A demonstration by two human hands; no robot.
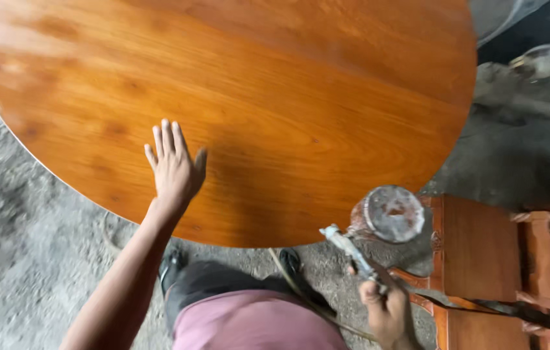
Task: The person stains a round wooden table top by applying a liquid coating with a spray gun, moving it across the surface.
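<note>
the left hand (pixel 172 170) lies flat on the round wooden counter (pixel 301 84), palm down, with the fingers spread and pointing away from the person. its grip is wide and it holds nothing; it only touches the glossy orange-brown surface, close to the near edge.

the right hand (pixel 388 314) is low at the right, beyond the counter edge and above the floor (pixel 22 259). its grip is closed around the handle of a spray gun (pixel 353 249). the long axis of the gun goes from the hand up and to the left, so the nozzle end points toward the near rim of the counter. the nozzle is just beside this rim but not over the top. the right hand is therefore the one with the tool, and the counter surface lies up and to the left of it; the left hand is the nearer one to the wood.

the only container is the cup (pixel 391 214) on top of the gun. it looks round, stained and cloudy, and i cannot tell what is inside or how full it is. a thin hose (pixel 301 295) runs from the gun down past the person's legs.

a carved wooden chair (pixel 482 259) of the same colour stands to the right, near the gun, apart from the counter.
</note>
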